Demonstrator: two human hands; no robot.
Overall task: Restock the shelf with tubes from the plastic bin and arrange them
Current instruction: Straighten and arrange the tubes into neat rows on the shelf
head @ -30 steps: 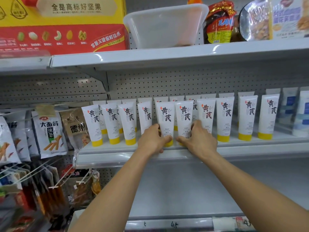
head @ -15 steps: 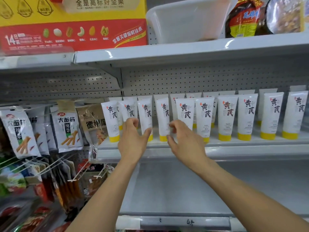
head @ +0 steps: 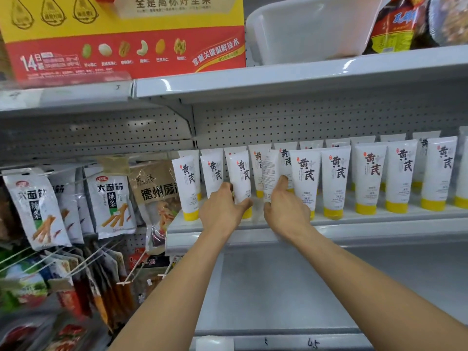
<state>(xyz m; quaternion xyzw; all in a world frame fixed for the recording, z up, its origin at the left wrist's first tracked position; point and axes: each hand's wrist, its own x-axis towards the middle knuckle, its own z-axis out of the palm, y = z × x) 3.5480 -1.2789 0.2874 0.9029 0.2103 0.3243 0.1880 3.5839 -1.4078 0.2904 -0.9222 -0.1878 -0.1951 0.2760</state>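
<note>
The tubes are stood in two rows, one behind the other, along the front edge of the shelf. Near its left end, the third tube is gripped by the left hand, and the fourth tube, just right of it, by the right hand. On the upper shelf above, the plastic bin is set right of a box. Hanging packets are ranged beyond the shelf's left end.

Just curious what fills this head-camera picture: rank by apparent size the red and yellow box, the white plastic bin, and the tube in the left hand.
1. red and yellow box
2. white plastic bin
3. tube in the left hand
Box and bin are cropped by the frame.
</note>
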